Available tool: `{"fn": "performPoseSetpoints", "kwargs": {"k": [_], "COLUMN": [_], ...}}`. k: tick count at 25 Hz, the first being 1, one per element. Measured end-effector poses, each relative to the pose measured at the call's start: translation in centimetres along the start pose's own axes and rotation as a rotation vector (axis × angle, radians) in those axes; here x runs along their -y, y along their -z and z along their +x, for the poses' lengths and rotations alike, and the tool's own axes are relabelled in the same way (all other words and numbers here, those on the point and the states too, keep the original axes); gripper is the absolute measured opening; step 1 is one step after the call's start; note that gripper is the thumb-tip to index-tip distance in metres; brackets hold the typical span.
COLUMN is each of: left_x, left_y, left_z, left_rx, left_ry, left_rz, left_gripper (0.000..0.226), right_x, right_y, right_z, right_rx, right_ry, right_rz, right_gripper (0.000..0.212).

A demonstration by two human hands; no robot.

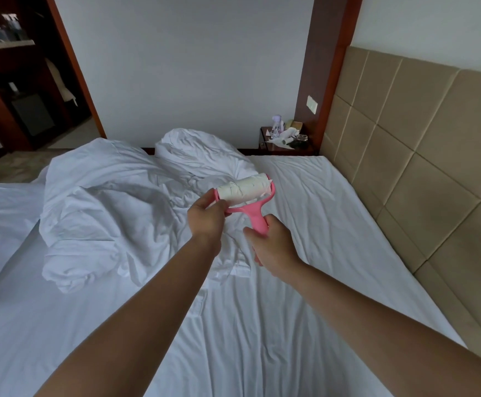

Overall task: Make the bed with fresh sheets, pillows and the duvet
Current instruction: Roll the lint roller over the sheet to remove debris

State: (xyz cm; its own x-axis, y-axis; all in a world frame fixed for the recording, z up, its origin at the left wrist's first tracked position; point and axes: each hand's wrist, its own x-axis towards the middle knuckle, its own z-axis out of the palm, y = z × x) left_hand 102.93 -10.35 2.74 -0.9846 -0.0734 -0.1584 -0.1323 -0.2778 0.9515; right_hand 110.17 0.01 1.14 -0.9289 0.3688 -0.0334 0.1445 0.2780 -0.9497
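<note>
A pink lint roller (pixel 246 190) with a white sticky roll hangs in the air over the bed. My right hand (pixel 273 245) grips its pink handle. My left hand (pixel 207 217) pinches the left end of the roll and its frame. Below them a white sheet (pixel 262 325) covers the mattress, with some wrinkles. A crumpled white duvet (pixel 110 213) lies heaped on the left half of the bed. A second white bundle (pixel 202 151), maybe a pillow or more bedding, lies at the far edge.
A padded beige headboard (pixel 422 156) runs along the right side. A dark wooden nightstand (pixel 285 144) with a bottle, tissues and small items stands beyond the bed's far corner. An open wardrobe (pixel 18 81) is at the far left. A white wall faces me.
</note>
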Motion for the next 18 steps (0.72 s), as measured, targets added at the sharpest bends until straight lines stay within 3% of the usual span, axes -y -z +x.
{"fn": "performPoseSetpoints", "kwargs": {"k": [10,18], "left_x": [-2.9,-6.1], "left_y": [-3.6,0.8], "left_z": [-0.4,1.3], "left_rx": [-0.019,0.056], "left_ry": [-0.1,-0.15], "left_rz": [0.07,0.095], "left_gripper": [0.035,0.039], "right_x": [1.7,4.3], "right_y": [3.0,-2.1], "right_z": [3.0,2.1], "right_rx": [0.061,-0.044], "right_ry": [0.095,0.152], "right_rz": [0.031,0.014], "right_gripper": [0.018,0.018]}}
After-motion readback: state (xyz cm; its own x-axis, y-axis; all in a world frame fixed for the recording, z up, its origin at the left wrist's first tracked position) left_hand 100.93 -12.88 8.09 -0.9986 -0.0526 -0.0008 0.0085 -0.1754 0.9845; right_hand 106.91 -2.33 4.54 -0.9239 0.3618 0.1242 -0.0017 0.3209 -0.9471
